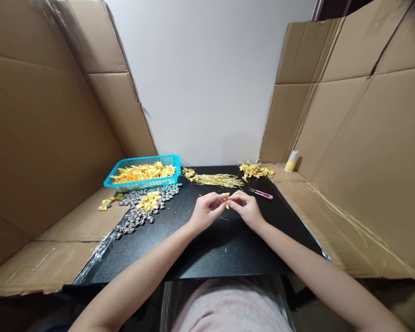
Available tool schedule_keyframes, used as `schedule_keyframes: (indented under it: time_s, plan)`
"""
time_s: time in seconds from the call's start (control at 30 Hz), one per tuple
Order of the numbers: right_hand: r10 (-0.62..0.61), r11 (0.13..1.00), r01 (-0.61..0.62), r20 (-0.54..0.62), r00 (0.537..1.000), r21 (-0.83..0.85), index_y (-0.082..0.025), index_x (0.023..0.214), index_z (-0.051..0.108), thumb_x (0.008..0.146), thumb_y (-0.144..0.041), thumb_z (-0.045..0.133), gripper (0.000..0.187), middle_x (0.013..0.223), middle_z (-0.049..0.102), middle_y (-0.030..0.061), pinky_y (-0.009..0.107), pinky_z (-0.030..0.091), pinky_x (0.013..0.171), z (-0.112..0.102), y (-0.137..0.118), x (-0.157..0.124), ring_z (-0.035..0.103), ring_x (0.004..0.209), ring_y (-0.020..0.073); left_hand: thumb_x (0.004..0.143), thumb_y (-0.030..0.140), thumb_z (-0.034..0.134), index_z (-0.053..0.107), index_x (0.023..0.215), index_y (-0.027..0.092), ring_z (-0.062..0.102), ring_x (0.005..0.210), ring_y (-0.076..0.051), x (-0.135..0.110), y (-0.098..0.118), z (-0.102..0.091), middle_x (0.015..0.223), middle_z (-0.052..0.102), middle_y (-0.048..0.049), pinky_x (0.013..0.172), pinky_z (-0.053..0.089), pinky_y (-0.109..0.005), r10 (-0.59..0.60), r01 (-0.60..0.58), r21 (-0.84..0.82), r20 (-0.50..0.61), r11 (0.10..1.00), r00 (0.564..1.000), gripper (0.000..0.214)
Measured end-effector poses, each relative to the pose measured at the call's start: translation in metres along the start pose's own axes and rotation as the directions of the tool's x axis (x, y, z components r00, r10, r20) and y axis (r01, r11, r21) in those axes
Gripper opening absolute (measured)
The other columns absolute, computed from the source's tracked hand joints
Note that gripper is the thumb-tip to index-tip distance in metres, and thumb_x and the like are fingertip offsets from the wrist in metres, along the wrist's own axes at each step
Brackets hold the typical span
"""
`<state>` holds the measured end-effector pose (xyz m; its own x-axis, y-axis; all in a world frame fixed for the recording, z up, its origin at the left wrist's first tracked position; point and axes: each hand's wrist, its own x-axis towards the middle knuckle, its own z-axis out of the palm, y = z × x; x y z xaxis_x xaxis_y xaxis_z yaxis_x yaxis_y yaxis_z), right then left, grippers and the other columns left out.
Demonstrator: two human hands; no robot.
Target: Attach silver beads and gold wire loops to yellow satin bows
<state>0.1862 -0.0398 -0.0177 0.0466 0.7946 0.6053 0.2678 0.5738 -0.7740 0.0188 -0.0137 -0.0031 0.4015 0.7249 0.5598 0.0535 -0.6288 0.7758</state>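
Over the middle of the black table (pixel 193 249), my left hand (pixel 207 211) and my right hand (pixel 248 211) meet fingertip to fingertip. Both pinch a small yellow ribbon bow (pixel 227 206), mostly covered by the fingers. A thin thread end shows just below it. Beyond the hands lies a bundle of cut yellow cords (pixel 219 180). Pink thread snips (pixel 262 193) rest to the right of my right hand. On the left, yellow bows (pixel 149 201) sit in a pile on shiny silver beads (pixel 135 219).
A blue basket (pixel 124 187) full of yellow bows stands at the back left. Bows with threads (pixel 256 170) lie at the back right, near a thread spool (pixel 291 161). Long yellow cords (pixel 352 221) trail over cardboard on the right. Cardboard walls (pixel 55 115) flank the table.
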Motion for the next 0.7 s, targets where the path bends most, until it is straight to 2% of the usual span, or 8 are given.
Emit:
schedule_keyframes:
  time_s: [0.1, 0.23, 0.33, 0.4, 0.57, 0.63, 0.7]
  plan:
    - [0.035, 0.999, -0.035, -0.002, 0.999, 0.01, -0.02, 0.068, 0.067, 0.08, -0.041, 0.067, 0.024, 0.069, 0.061, 0.0012, 0.027, 0.042, 0.056, 0.002, 0.0, 0.0, 0.053, 0.062, 0.0143, 0.078, 0.028, 0.068, 0.075, 0.101, 0.016, 0.058, 0.062, -0.012, 0.0, -0.004, 0.001, 0.073, 0.065, -0.0031, 0.058, 0.048, -0.022, -0.019, 0.018, 0.023, 0.024, 1.0, 1.0, 0.027]
    - [0.045, 0.999, -0.044, -0.052, 0.998, 0.012, -0.02, 0.066, 0.062, 0.081, -0.039, 0.065, 0.024, 0.071, 0.058, 0.0011, 0.029, 0.041, 0.063, 0.003, -0.006, 0.001, 0.05, 0.067, 0.0154, 0.078, 0.029, 0.067, 0.076, 0.098, 0.013, 0.059, 0.062, -0.012, 0.0, -0.01, 0.002, 0.074, 0.068, -0.0055, 0.058, 0.047, -0.023, -0.104, 0.101, 0.06, 0.041, 0.993, 0.994, 0.027]
    - [0.069, 0.997, -0.065, -0.102, 0.992, 0.043, -0.021, 0.066, 0.059, 0.081, -0.043, 0.065, 0.027, 0.073, 0.057, 0.0015, 0.03, 0.042, 0.067, -0.001, -0.01, 0.004, 0.05, 0.072, 0.0169, 0.076, 0.028, 0.067, 0.077, 0.093, 0.01, 0.06, 0.061, -0.013, 0.0, -0.018, 0.003, 0.075, 0.071, -0.0076, 0.058, 0.047, -0.023, -0.199, 0.192, 0.085, 0.089, 0.978, 0.976, 0.027]
    - [0.111, 0.991, -0.1, -0.12, 0.987, 0.092, -0.021, 0.07, 0.057, 0.08, -0.048, 0.065, 0.03, 0.076, 0.058, 0.0015, 0.029, 0.043, 0.065, -0.006, -0.011, 0.007, 0.052, 0.071, 0.0165, 0.075, 0.027, 0.067, 0.077, 0.093, 0.01, 0.06, 0.058, -0.013, 0.0, -0.023, 0.003, 0.072, 0.072, -0.0075, 0.056, 0.046, -0.023, -0.264, 0.251, 0.101, 0.148, 0.963, 0.953, 0.027]
    - [0.268, 0.934, -0.243, -0.063, 0.961, 0.261, -0.022, 0.081, 0.053, 0.079, -0.058, 0.061, 0.037, 0.075, 0.066, 0.0009, 0.023, 0.036, 0.041, -0.017, -0.008, 0.015, 0.051, 0.046, 0.0098, 0.075, 0.026, 0.064, 0.077, 0.098, 0.009, 0.06, 0.055, -0.013, 0.0, -0.032, 0.003, 0.071, 0.074, -0.0074, 0.053, 0.045, -0.022, -0.348, 0.319, 0.146, 0.282, 0.936, 0.894, 0.031]
    - [0.316, 0.904, -0.293, -0.028, 0.948, 0.311, -0.021, 0.08, 0.054, 0.073, -0.059, 0.068, 0.041, 0.07, 0.067, 0.0007, 0.021, 0.041, 0.041, -0.021, -0.008, 0.018, 0.058, 0.049, 0.011, 0.075, 0.026, 0.064, 0.077, 0.098, 0.01, 0.06, 0.057, -0.013, 0.0, -0.032, 0.003, 0.074, 0.075, -0.0076, 0.054, 0.045, -0.022, -0.352, 0.312, 0.172, 0.311, 0.934, 0.883, 0.031]
    - [0.359, 0.872, -0.341, 0.015, 0.933, 0.351, -0.02, 0.079, 0.058, 0.067, -0.057, 0.075, 0.042, 0.067, 0.068, 0.0004, 0.022, 0.049, 0.047, -0.024, -0.009, 0.02, 0.064, 0.054, 0.0125, 0.076, 0.027, 0.064, 0.077, 0.097, 0.011, 0.059, 0.058, -0.013, 0.0, -0.031, 0.003, 0.074, 0.075, -0.0069, 0.054, 0.044, -0.021, -0.345, 0.291, 0.205, 0.329, 0.935, 0.879, 0.03]
